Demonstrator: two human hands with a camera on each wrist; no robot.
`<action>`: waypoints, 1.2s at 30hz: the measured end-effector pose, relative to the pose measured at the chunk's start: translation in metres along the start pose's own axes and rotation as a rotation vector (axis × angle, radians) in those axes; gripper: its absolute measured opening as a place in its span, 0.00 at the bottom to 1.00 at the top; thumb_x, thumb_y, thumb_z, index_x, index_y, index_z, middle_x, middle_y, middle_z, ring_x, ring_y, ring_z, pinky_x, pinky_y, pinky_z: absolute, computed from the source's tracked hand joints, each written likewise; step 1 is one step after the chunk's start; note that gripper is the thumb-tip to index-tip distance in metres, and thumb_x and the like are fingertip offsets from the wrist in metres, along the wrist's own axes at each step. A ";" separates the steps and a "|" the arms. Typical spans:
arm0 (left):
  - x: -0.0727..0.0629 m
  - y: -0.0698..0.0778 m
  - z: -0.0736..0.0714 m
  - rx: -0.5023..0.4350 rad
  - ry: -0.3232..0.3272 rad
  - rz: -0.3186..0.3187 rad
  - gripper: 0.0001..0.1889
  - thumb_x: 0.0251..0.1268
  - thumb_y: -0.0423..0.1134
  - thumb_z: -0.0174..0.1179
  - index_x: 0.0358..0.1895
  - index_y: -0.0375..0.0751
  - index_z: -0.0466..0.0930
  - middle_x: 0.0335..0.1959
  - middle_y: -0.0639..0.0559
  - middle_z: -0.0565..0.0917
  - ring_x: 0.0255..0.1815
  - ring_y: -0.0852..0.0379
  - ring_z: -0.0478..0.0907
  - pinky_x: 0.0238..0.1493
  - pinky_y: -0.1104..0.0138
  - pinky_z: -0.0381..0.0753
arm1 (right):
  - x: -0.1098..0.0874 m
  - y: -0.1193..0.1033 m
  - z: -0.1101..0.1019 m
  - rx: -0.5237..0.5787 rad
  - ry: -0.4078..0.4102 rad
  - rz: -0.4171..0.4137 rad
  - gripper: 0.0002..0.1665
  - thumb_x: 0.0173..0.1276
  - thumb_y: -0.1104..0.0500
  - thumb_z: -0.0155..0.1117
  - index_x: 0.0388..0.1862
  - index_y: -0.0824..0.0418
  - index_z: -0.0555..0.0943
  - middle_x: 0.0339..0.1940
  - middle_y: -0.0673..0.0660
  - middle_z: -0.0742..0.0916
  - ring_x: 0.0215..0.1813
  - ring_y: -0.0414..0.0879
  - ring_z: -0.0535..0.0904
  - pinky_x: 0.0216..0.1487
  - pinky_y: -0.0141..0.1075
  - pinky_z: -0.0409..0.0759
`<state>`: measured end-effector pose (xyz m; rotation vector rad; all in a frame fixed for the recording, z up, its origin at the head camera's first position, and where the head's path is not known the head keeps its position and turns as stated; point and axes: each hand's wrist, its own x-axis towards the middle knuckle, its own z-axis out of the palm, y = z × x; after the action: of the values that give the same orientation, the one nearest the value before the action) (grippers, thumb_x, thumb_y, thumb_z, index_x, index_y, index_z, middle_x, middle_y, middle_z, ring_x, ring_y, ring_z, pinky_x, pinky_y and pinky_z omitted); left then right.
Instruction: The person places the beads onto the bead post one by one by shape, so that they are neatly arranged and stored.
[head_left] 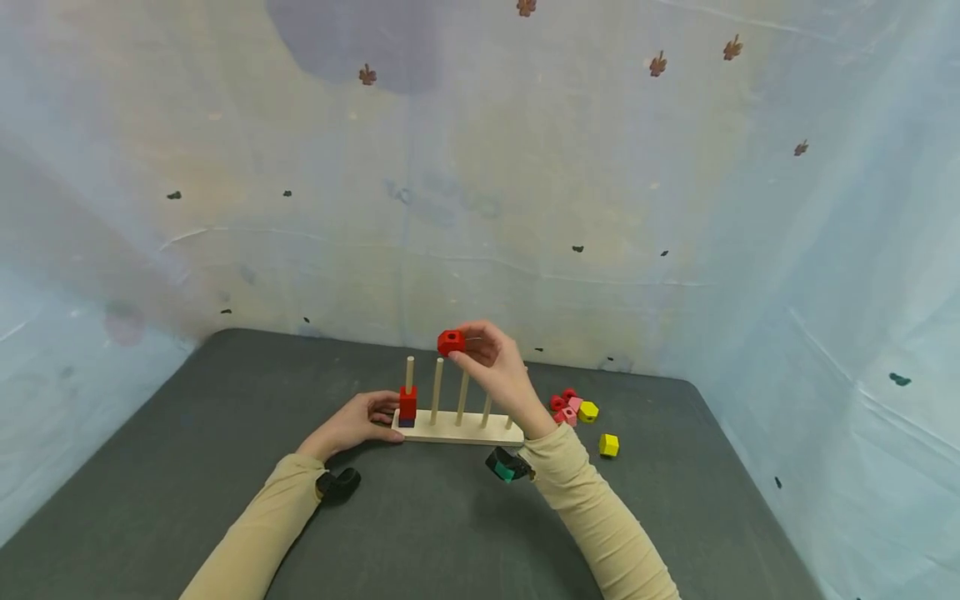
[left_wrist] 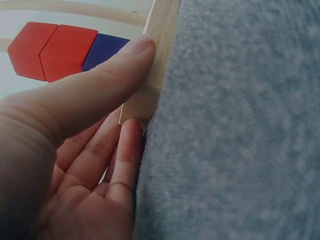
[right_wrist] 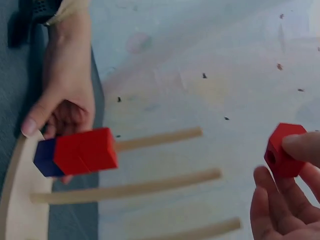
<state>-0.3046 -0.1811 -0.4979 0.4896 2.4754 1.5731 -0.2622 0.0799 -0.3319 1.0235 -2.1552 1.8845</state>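
Observation:
A wooden peg stand with several upright pegs rests on the dark table. On its leftmost peg, two red beads sit over a dark blue bead at the bottom. My left hand holds the stand's left end, thumb on the near edge and fingers behind. Raised above the pegs, my right hand pinches a red six-sided bead between thumb and fingers. The bead's dark hole faces the pegs in the right wrist view, and the bead is apart from them.
Right of the stand lie several loose beads: red ones, pink ones and a yellow one. Another yellow bead lies nearer to me. A pale patterned sheet hangs behind the table and along its sides.

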 end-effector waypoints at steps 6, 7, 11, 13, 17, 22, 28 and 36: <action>0.001 -0.001 0.000 -0.008 -0.001 0.014 0.39 0.46 0.41 0.76 0.64 0.36 0.70 0.58 0.41 0.76 0.56 0.46 0.74 0.55 0.55 0.75 | -0.002 0.010 0.014 -0.060 0.028 -0.024 0.19 0.67 0.70 0.61 0.56 0.73 0.72 0.51 0.68 0.80 0.53 0.60 0.78 0.54 0.49 0.76; 0.001 -0.001 0.000 -0.011 -0.002 0.015 0.39 0.46 0.41 0.76 0.64 0.36 0.70 0.58 0.41 0.76 0.56 0.46 0.74 0.55 0.55 0.75 | -0.002 0.011 0.016 -0.073 0.038 -0.028 0.19 0.67 0.70 0.61 0.56 0.73 0.72 0.51 0.68 0.81 0.52 0.59 0.78 0.53 0.50 0.76; 0.000 0.001 -0.002 -0.008 -0.007 0.013 0.39 0.46 0.41 0.76 0.65 0.36 0.70 0.59 0.41 0.76 0.56 0.46 0.74 0.55 0.55 0.75 | -0.004 0.017 0.023 -0.117 0.087 -0.021 0.19 0.67 0.70 0.61 0.55 0.72 0.73 0.50 0.67 0.81 0.48 0.59 0.78 0.45 0.44 0.75; -0.001 0.002 -0.003 -0.001 -0.003 0.009 0.39 0.46 0.41 0.76 0.65 0.36 0.70 0.58 0.42 0.76 0.56 0.46 0.74 0.55 0.55 0.75 | -0.005 0.020 0.026 -0.124 0.102 -0.002 0.19 0.68 0.69 0.61 0.56 0.71 0.73 0.50 0.66 0.80 0.47 0.58 0.78 0.41 0.41 0.72; -0.001 0.002 -0.002 0.007 -0.002 0.015 0.39 0.46 0.42 0.76 0.65 0.37 0.70 0.58 0.42 0.76 0.56 0.46 0.74 0.55 0.55 0.76 | -0.008 0.027 0.030 -0.118 0.119 0.034 0.19 0.69 0.67 0.61 0.57 0.70 0.73 0.51 0.65 0.80 0.46 0.58 0.77 0.41 0.38 0.73; 0.000 0.000 -0.002 -0.003 -0.007 0.025 0.39 0.47 0.42 0.76 0.65 0.37 0.70 0.59 0.42 0.76 0.56 0.47 0.74 0.56 0.56 0.75 | -0.013 0.040 0.036 -0.053 0.148 0.093 0.21 0.68 0.67 0.61 0.59 0.70 0.72 0.52 0.65 0.78 0.49 0.58 0.77 0.49 0.40 0.78; 0.002 0.001 -0.003 -0.009 -0.001 0.025 0.39 0.47 0.41 0.76 0.65 0.36 0.70 0.59 0.42 0.76 0.56 0.46 0.74 0.56 0.55 0.75 | -0.019 0.054 0.044 -0.031 0.195 0.157 0.24 0.67 0.69 0.62 0.60 0.74 0.70 0.52 0.68 0.79 0.52 0.60 0.77 0.56 0.46 0.76; 0.000 0.000 -0.002 -0.012 -0.016 0.038 0.37 0.48 0.41 0.75 0.64 0.38 0.71 0.58 0.42 0.76 0.55 0.47 0.74 0.56 0.55 0.75 | -0.031 0.108 0.050 -0.135 0.186 0.278 0.17 0.62 0.68 0.67 0.50 0.68 0.77 0.43 0.62 0.82 0.45 0.54 0.79 0.46 0.44 0.79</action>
<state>-0.3049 -0.1833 -0.4971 0.5491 2.4576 1.5908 -0.2788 0.0484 -0.4494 0.5240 -2.3717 1.8238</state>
